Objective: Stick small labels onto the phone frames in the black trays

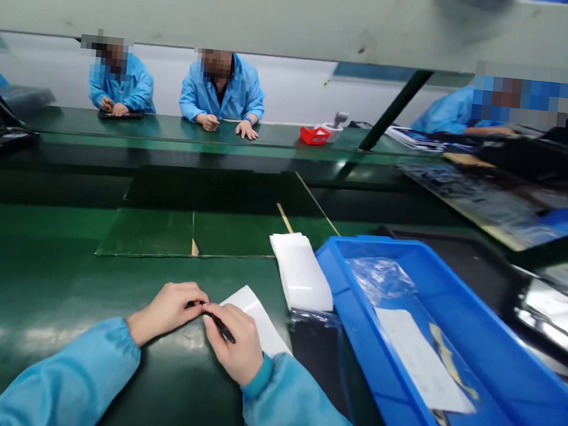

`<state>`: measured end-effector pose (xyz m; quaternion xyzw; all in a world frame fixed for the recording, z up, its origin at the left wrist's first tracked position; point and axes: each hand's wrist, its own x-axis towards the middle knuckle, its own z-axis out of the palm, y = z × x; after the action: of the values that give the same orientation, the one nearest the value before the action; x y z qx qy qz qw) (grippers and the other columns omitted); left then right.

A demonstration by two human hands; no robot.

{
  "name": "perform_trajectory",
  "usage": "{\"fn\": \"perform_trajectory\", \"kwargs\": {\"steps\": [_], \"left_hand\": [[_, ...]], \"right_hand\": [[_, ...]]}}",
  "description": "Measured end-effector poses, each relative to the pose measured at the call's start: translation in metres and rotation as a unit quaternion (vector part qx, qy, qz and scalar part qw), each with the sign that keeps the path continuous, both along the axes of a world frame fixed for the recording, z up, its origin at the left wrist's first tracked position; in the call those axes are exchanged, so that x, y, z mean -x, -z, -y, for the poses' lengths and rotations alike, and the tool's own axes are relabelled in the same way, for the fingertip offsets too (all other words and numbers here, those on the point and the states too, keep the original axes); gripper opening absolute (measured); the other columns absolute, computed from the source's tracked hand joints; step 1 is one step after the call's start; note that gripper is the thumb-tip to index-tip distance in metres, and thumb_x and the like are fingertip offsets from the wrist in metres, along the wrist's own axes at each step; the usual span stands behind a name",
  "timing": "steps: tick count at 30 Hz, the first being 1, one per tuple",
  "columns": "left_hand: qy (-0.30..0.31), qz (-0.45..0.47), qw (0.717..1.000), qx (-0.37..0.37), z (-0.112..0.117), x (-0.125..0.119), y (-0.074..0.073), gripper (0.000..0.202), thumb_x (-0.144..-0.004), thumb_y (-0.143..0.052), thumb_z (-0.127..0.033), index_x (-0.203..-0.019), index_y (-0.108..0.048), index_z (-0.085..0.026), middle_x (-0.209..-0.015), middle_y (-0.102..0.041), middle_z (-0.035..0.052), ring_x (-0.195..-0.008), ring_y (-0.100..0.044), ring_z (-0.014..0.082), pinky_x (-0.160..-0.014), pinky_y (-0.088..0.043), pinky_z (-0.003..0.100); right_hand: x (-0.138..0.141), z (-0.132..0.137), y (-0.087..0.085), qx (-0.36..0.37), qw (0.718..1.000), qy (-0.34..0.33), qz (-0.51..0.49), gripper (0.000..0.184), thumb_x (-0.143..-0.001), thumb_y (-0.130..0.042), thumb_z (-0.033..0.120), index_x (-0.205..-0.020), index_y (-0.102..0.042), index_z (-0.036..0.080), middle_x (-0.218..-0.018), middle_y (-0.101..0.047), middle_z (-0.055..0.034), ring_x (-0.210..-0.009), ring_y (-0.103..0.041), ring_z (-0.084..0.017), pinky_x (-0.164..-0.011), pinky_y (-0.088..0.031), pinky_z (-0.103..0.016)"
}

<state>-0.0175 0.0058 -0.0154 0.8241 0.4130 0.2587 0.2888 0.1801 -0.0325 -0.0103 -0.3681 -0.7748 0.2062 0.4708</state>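
Both hands meet over the green table on a slim black pen-like object, whose exact kind I cannot make out. My left hand is closed, its fingers pinching the far end. My right hand wraps around the near end, thumb and fingers closed on it. Partly under my right hand lies a white sheet. To its right are a stack of white paper slips and a dark flat piece in clear plastic.
A blue tray at right holds clear plastic wrap and a white sheet. Dark green boards lie ahead. Co-workers in blue sit across the bench, near a red bin. A grey beam spans the top.
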Motion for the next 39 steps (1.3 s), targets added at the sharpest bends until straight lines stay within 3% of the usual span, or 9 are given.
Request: {"fn": "perform_trajectory", "kwargs": {"steps": [10, 19, 39], "left_hand": [[0.007, -0.001, 0.999, -0.043, -0.006, -0.001, 0.008, 0.017, -0.096, -0.061, -0.028, -0.097, -0.076, -0.022, -0.088, -0.072, 0.0014, -0.082, -0.067, 0.0118, -0.077, -0.049, 0.019], [-0.019, -0.006, 0.999, -0.043, -0.005, -0.003, 0.005, 0.013, -0.091, -0.064, -0.02, -0.095, -0.077, -0.02, -0.085, -0.071, 0.0016, -0.078, -0.066, 0.012, -0.073, -0.049, 0.019], [-0.047, 0.006, 0.998, -0.043, -0.005, -0.003, 0.01, 0.017, -0.08, -0.066, -0.009, -0.089, -0.076, -0.019, -0.078, -0.068, 0.0, -0.07, -0.062, 0.0104, -0.065, -0.045, 0.018]], "right_hand": [[-0.004, -0.007, 0.015, 0.017, 1.0, -0.008, -0.002, 0.017, -0.095, -0.059, 0.018, -0.11, -0.066, 0.022, -0.081, -0.068, -0.0031, -0.066, -0.065, -0.017, -0.063, -0.053, -0.028], [-0.002, -0.008, 0.007, 0.012, 1.0, -0.01, -0.018, 0.016, -0.095, -0.057, 0.018, -0.107, -0.067, 0.022, -0.08, -0.069, -0.0018, -0.065, -0.066, -0.015, -0.06, -0.054, -0.026], [-0.003, -0.008, 0.01, 0.024, 0.999, -0.019, -0.015, 0.018, -0.095, -0.056, 0.017, -0.108, -0.067, 0.023, -0.085, -0.07, -0.0037, -0.073, -0.068, -0.017, -0.065, -0.055, -0.026]]}}
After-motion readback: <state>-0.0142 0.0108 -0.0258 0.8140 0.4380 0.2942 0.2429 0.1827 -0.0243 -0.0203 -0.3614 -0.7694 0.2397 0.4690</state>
